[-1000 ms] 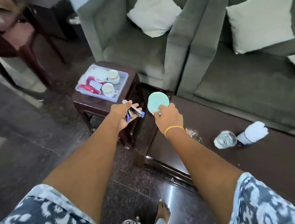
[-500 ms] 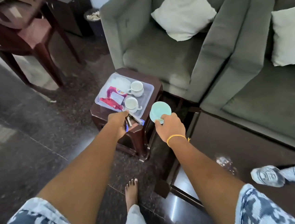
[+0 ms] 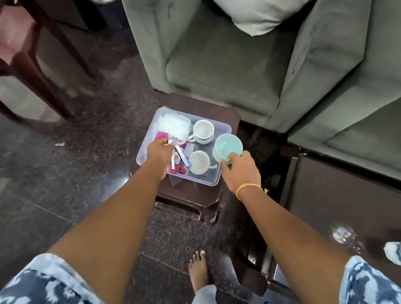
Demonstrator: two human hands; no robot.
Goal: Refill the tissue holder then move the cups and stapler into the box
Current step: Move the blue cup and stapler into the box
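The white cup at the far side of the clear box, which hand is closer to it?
Left. The left hand, holding the stapler, is over the box, just left of that cup. The right hand, gripping the green cup, is at the box's near right edge.

Mint cup (image 3: 227,147), two white cups (image 3: 202,131) in a clear box (image 3: 217,175) (red packets inside), dark brown desk (image 3: 191,198), grey-green sofa (image 3: 223,60), blue-and-white patterned sleeves (image 3: 45,303), yellow wristband (image 3: 247,186)
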